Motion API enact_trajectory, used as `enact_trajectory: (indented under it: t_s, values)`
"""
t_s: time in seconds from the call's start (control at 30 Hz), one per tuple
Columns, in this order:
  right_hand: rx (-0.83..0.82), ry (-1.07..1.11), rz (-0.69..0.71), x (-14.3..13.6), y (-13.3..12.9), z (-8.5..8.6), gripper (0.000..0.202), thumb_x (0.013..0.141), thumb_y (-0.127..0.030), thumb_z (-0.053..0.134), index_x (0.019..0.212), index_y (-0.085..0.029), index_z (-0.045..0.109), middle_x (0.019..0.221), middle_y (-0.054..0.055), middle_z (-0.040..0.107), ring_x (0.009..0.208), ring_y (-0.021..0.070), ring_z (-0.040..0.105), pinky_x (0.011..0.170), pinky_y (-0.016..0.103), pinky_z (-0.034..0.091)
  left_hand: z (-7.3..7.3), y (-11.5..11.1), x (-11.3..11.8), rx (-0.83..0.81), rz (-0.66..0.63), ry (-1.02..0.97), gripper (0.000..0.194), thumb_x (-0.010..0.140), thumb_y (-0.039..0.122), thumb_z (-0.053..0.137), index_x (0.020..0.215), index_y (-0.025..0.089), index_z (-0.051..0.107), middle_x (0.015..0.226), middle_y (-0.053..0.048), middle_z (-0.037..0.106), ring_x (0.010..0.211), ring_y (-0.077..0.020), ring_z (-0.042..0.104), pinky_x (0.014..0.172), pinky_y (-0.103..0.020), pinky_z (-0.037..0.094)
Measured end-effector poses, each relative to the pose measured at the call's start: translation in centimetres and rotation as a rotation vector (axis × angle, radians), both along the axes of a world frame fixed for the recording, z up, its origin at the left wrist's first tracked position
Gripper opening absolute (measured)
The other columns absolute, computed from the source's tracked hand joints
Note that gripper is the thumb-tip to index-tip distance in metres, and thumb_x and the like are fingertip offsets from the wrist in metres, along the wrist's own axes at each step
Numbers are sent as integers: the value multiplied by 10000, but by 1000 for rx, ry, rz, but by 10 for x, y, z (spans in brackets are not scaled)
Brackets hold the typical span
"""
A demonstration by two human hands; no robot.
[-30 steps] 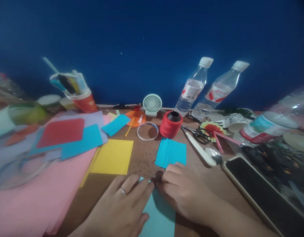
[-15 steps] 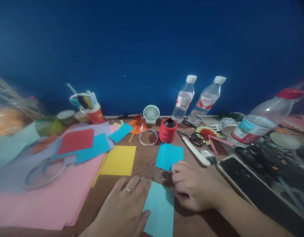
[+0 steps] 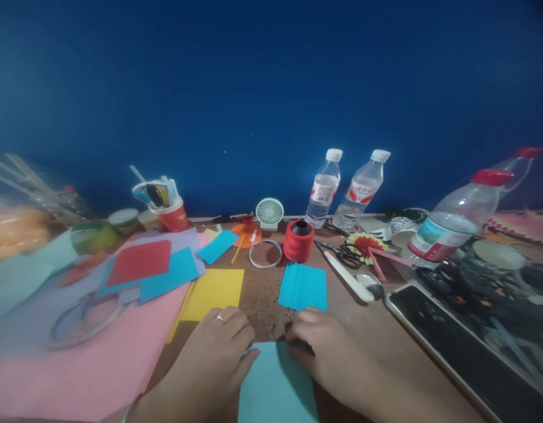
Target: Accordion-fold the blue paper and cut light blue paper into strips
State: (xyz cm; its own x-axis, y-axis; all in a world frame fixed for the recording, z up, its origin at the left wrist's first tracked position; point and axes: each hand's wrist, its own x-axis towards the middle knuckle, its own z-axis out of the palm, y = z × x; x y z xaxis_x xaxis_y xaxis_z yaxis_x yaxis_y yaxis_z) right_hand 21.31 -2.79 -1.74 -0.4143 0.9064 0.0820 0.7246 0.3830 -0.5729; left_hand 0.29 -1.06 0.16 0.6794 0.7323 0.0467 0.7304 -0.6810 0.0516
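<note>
A light teal sheet of paper (image 3: 274, 388) lies on the brown table in front of me. My left hand (image 3: 218, 352) is at its far left corner, fingers curled and the thumb against the edge. At the far right corner, my right hand (image 3: 328, 349) has thumb and bent fingers closed on the sheet, its shadow falling across the paper. The fingertips of both hands are partly hidden. Just beyond the right hand lies a pleated blue paper (image 3: 302, 286). Yellow paper (image 3: 214, 294) sits past the left hand, and dark specks are scattered between the two.
A red thread spool (image 3: 298, 249), a clear ring of tape (image 3: 265, 254) and a small fan (image 3: 270, 213) stand farther back. Black scissors (image 3: 348, 255), a white-handled tool (image 3: 348, 276) and a phone (image 3: 456, 346) lie right. Pink sheets (image 3: 95, 376) cover the left side.
My right hand has moved left and nearer onto the teal sheet's far edge. My left hand has shifted left to the corner, uncovering more of the sheet. The view has tilted slightly up.
</note>
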Motion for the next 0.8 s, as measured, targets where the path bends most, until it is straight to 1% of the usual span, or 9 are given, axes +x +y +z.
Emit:
enact_trajectory:
  t_s: [0.07, 0.17, 0.27, 0.4, 0.5, 0.67, 0.8]
  values:
    - [-38, 42, -34, -2, 0, 1, 113, 763, -86, 594, 742, -195, 616, 782, 8, 617, 795, 172, 549, 655, 261, 402, -1, 3, 1, -94, -14, -81, 83, 831, 207, 530, 831, 212, 613, 840, -17, 606, 817, -212, 548, 715, -354, 415]
    - [-66, 73, -65, -3, 3, 3, 171, 705, -22, 581, 691, -193, 584, 735, -10, 597, 761, 156, 537, 610, 239, 377, -3, 4, 4, -179, -27, -153, 160, 835, 170, 515, 942, 244, 608, 901, -9, 598, 852, -200, 545, 743, -348, 422]
    - [-67, 79, -59, -3, 4, 3, 199, 674, 10, 558, 660, -189, 565, 692, -23, 581, 733, 142, 520, 598, 231, 353, -5, 5, 6, -210, -17, -194, 185, 857, 131, 469, 904, 233, 615, 879, -11, 590, 836, -191, 539, 746, -344, 420]
    - [-89, 95, -29, -1, 5, 0, 176, 701, -19, 564, 678, -192, 582, 703, -28, 602, 733, 135, 518, 624, 236, 349, -11, 7, 5, -210, -23, -233, 170, 865, 124, 468, 843, 212, 611, 843, -9, 586, 811, -186, 532, 742, -343, 416]
    - [-86, 96, -7, 1, 4, -1, 156, 712, -47, 587, 731, -201, 599, 750, -28, 616, 769, 136, 519, 659, 240, 349, -14, 8, 3, -178, -57, -229, 149, 864, 134, 481, 823, 207, 604, 822, -9, 584, 784, -182, 529, 715, -333, 417]
    - [-69, 66, 30, 2, 3, 1, 134, 719, -67, 601, 743, -199, 587, 775, -21, 609, 782, 146, 508, 670, 249, 353, -16, 5, 2, -34, -144, -178, 193, 889, 133, 436, 829, 200, 607, 783, -19, 588, 751, -175, 520, 672, -308, 410]
    - [-31, 44, 55, 2, 4, 0, 129, 761, -60, 569, 768, -187, 585, 779, -5, 602, 786, 152, 504, 665, 252, 363, -19, 6, 3, 39, -140, -118, 207, 886, 115, 424, 789, 188, 592, 773, -22, 581, 734, -174, 511, 655, -302, 398]
